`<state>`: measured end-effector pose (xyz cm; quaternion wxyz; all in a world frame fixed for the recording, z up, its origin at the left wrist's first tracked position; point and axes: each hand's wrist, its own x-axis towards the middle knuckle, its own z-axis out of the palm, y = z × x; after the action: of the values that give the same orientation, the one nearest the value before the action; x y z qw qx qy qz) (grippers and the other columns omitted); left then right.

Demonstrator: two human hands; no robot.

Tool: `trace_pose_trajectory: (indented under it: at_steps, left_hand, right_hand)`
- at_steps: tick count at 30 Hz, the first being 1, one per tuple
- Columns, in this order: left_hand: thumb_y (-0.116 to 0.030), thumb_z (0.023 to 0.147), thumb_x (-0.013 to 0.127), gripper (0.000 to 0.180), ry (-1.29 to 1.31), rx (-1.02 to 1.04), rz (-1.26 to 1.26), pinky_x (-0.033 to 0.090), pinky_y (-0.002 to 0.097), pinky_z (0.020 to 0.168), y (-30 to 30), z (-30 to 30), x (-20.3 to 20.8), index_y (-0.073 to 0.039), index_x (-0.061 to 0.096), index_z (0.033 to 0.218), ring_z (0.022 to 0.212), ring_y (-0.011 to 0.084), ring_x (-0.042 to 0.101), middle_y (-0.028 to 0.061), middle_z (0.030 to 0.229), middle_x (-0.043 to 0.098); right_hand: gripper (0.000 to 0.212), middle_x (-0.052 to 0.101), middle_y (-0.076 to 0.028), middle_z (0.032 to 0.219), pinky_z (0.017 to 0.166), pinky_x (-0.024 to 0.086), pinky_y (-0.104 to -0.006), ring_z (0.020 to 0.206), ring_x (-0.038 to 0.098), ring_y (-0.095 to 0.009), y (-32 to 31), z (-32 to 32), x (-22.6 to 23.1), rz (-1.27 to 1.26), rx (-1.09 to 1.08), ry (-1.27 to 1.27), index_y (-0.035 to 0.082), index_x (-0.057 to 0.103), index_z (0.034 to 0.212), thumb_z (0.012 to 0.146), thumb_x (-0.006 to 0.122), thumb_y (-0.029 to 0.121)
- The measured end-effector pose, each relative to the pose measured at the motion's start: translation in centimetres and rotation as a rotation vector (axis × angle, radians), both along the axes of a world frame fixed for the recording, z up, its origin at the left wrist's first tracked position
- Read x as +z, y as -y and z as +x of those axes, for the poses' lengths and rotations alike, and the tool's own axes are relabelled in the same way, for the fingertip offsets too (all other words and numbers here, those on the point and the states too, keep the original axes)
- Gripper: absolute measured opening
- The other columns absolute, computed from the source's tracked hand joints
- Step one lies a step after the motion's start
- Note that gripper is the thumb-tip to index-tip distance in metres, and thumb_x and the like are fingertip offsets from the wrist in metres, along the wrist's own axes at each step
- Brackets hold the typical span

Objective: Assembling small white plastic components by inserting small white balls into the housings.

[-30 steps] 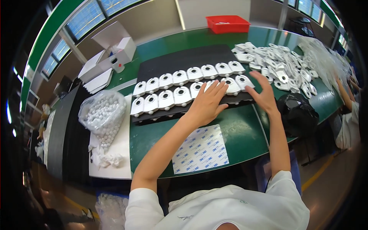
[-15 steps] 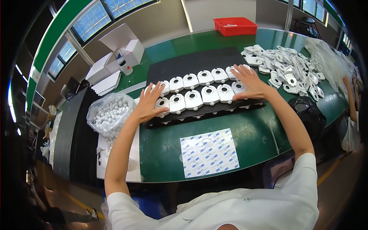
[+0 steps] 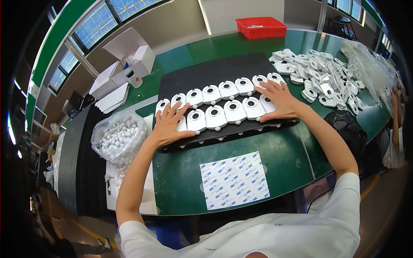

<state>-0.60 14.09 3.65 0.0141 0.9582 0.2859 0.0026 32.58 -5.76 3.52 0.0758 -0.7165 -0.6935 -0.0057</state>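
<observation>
L hand (image 3: 167, 127) & R hand (image 3: 280, 102) were spread wide at opp. ends of the white parts (image 3: 217, 119), which sat in 2 rows on a blk board (image 3: 193, 79) atop the green bench (image 3: 180, 180).

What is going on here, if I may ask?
A person has the left hand spread over the left end of two rows of white parts on a black board and the right hand over the right. A heap of similar parts lies to the right, a bag of white balls to the left, and a sheet nearer the person.
</observation>
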Motion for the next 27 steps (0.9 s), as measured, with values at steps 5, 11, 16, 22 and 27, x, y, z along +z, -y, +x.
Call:
trace_pose_trajectory:
  at_steps: [5,11,16,22,27]
  left_hand:
    - [-0.067,0.063,0.057,0.095,-0.004,0.005,-0.003,0.006,0.0540,0.105,-1.0,0.9,-0.3,-0.026,0.020,0.140,0.134,0.0339,0.010,0.0098,0.145,0.018]
    - [-0.075,0.062,0.052,0.096,0.018,0.000,0.010,0.005,0.0557,0.104,-4.5,2.6,-1.1,-0.028,0.020,0.140,0.134,0.0350,0.010,0.0110,0.145,0.018]
    - [-0.075,0.063,0.050,0.095,0.023,0.006,-0.024,0.003,0.0545,0.105,-7.6,4.5,-0.8,-0.029,0.019,0.140,0.135,0.0323,0.009,0.0090,0.146,0.016]
    - [-0.068,0.068,0.052,0.089,0.027,0.023,-0.006,0.006,0.0519,0.105,-11.3,6.5,-1.0,-0.029,0.020,0.140,0.135,0.0285,0.012,0.0089,0.146,0.017]
    - [-0.071,0.066,0.051,0.092,0.009,0.035,-0.034,0.004,0.0528,0.106,-12.4,6.9,-0.9,-0.029,0.018,0.140,0.135,0.0295,0.009,0.0076,0.147,0.015]
  right_hand:
    - [0.098,0.024,-0.014,0.141,0.106,0.007,-0.0533,0.132,0.017,-0.034,-1.3,1.0,0.1,-0.017,-0.015,0.012,0.017,0.027,0.137,0.060,0.064,0.065]
    - [0.098,0.023,-0.013,0.142,0.105,0.007,-0.0550,0.133,0.015,-0.034,-4.3,3.1,-0.2,-0.019,-0.019,0.000,0.018,0.027,0.137,0.060,0.064,0.065]
    - [0.096,0.023,-0.013,0.142,0.106,0.007,-0.0541,0.132,0.015,-0.035,-7.5,4.9,0.0,-0.030,-0.031,0.008,0.019,0.026,0.137,0.062,0.061,0.066]
    - [0.094,0.025,-0.014,0.141,0.106,0.010,-0.0527,0.132,0.018,-0.033,-10.9,7.1,-0.1,-0.015,-0.022,0.015,0.018,0.027,0.137,0.064,0.057,0.069]
    - [0.094,0.025,-0.014,0.142,0.106,0.009,-0.0521,0.132,0.017,-0.032,-12.1,7.5,-0.1,-0.008,-0.041,-0.010,0.018,0.028,0.137,0.063,0.058,0.068]
